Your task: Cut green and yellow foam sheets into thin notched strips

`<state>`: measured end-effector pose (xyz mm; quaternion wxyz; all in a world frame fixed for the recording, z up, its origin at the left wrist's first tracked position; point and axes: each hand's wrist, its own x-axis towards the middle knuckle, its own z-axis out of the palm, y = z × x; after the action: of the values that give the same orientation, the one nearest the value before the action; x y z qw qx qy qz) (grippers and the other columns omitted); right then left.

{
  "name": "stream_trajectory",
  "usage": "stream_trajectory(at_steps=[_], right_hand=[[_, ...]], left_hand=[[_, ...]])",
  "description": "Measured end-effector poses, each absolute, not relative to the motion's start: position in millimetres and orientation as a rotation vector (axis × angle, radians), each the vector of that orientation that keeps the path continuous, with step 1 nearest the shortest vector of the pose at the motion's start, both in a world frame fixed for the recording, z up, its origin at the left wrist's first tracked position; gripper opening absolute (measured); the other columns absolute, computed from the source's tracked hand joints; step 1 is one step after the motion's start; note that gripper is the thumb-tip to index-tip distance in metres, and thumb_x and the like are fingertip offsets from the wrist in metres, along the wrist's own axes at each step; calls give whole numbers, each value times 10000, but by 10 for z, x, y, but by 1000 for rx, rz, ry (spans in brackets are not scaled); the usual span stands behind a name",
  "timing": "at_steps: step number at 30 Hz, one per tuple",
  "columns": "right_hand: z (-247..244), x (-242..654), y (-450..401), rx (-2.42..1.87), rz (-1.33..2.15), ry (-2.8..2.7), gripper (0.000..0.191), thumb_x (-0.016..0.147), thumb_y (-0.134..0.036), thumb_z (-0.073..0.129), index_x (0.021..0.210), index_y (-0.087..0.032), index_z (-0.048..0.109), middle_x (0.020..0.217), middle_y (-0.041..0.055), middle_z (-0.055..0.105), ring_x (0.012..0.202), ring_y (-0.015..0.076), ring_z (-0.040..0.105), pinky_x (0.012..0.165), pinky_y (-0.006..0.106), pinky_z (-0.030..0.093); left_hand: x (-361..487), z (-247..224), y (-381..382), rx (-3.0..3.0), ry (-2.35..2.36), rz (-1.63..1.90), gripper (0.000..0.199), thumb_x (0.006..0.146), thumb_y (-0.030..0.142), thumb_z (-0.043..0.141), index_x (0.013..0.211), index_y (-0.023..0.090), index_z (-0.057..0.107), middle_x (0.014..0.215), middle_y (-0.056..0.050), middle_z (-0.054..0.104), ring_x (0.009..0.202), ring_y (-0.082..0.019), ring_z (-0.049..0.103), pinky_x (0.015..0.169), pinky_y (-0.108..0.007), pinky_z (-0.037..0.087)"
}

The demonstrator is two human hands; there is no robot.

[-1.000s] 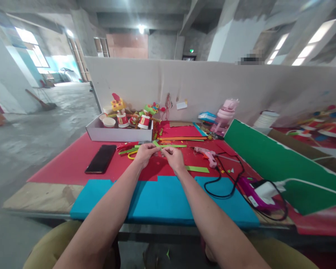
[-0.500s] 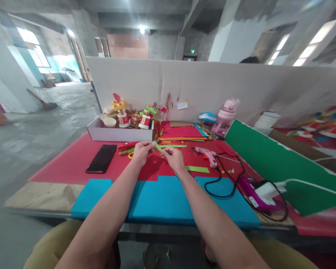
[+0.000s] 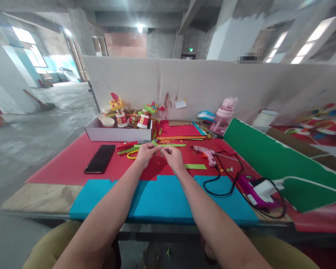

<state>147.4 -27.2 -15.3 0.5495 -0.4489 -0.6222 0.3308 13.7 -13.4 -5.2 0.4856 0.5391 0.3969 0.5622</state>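
Observation:
My left hand (image 3: 146,154) and my right hand (image 3: 171,156) meet over the red table covering, fingertips almost touching. Both are pinched on a small light green paper strip (image 3: 154,143), whose end shows above the left fingers; the fingers hide the rest. Beside my left hand lie yellow-handled scissors (image 3: 132,154). A long green strip (image 3: 172,145) lies behind the hands, and a wider green strip (image 3: 195,166) is to the right of my right hand. The pink glue gun (image 3: 207,154) rests further right.
A black phone (image 3: 100,159) lies at the left, before a white box (image 3: 117,133) with paper-cup figures. Orange strips (image 3: 182,138) lie further back. A black cord runs to a purple power strip (image 3: 256,196) beside a green board (image 3: 280,164).
My left hand has moved right, so the fingertips of both hands are now close together. Less of the held strip shows between them, and more of the yellow scissor handle is visible.

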Motion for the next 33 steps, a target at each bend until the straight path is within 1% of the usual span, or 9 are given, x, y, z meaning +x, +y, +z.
stream_trajectory(at_steps=[5, 10, 14, 19, 21, 24, 27, 31, 33], right_hand=[[-209, 1475, -234, -1029, 865, -1481, 231, 749, -393, 586, 727, -168, 631, 669, 42, 689, 623, 170, 631, 623, 272, 484], [-225, 1498, -232, -1039, 798, -1525, 229, 757, -390, 597, 768, -166, 645, 710, 48, 701, 662, 185, 635, 640, 282, 478], [-170, 1500, -264, -1080, 728, -1555, 193, 763, -344, 595, 796, -165, 659, 765, 57, 714, 717, 198, 645, 666, 288, 475], [-102, 1498, -305, -1110, 700, -1579, 167, 792, -330, 572, 775, -178, 640, 735, 44, 696, 693, 186, 636, 655, 284, 471], [-91, 1506, -315, -1100, 669, -1574, 140, 772, -312, 602, 836, -189, 619, 799, 43, 695, 748, 185, 641, 683, 282, 478], [-84, 1532, -330, -1094, 559, -1578, 192, 752, -282, 633, 918, -208, 573, 859, 31, 670, 804, 181, 630, 723, 283, 476], [-78, 1556, -343, -1116, 437, -1650, 125, 772, -284, 624, 861, -218, 565, 833, 20, 650, 782, 182, 611, 726, 288, 464], [-81, 1563, -340, -1113, 346, -1700, 49, 791, -254, 599, 813, -211, 596, 853, 38, 662, 821, 194, 610, 755, 293, 455], [-88, 1560, -332, -1122, 327, -1697, 53, 805, -235, 574, 774, -204, 603, 837, 47, 662, 815, 196, 608, 754, 292, 450]], left_hand=[[101, -93, -91, 1320, 1039, 1397, 362, 564, 403, 798, 460, 145, 565, 435, 19, 518, 449, -81, 421, 481, -236, 303], [88, -98, -79, 1288, 1029, 1416, 366, 593, 421, 779, 473, 149, 566, 438, 23, 519, 454, -83, 426, 499, -235, 316], [80, -91, -86, 1256, 951, 1385, 347, 613, 420, 768, 512, 143, 584, 464, 21, 530, 474, -83, 443, 521, -232, 329], [76, -79, -98, 1276, 938, 1319, 313, 586, 387, 790, 544, 143, 597, 468, 21, 541, 479, -88, 456, 532, -234, 333], [76, -77, -94, 1259, 949, 1342, 317, 582, 388, 789, 541, 146, 589, 457, 24, 536, 475, -90, 460, 535, -234, 338], [77, -76, -83, 1210, 942, 1379, 325, 573, 392, 789, 537, 148, 578, 460, 23, 545, 472, -89, 465, 534, -231, 343], [78, -72, -79, 1155, 941, 1395, 325, 557, 386, 798, 542, 146, 579, 459, 20, 550, 462, -83, 454, 514, -226, 325], [82, -65, -88, 1117, 927, 1404, 308, 560, 369, 800, 555, 143, 591, 461, 13, 556, 465, -84, 461, 508, -226, 317], [84, -67, -91, 1107, 916, 1407, 300, 565, 358, 798, 548, 144, 588, 460, 14, 551, 465, -84, 461, 511, -227, 321]])
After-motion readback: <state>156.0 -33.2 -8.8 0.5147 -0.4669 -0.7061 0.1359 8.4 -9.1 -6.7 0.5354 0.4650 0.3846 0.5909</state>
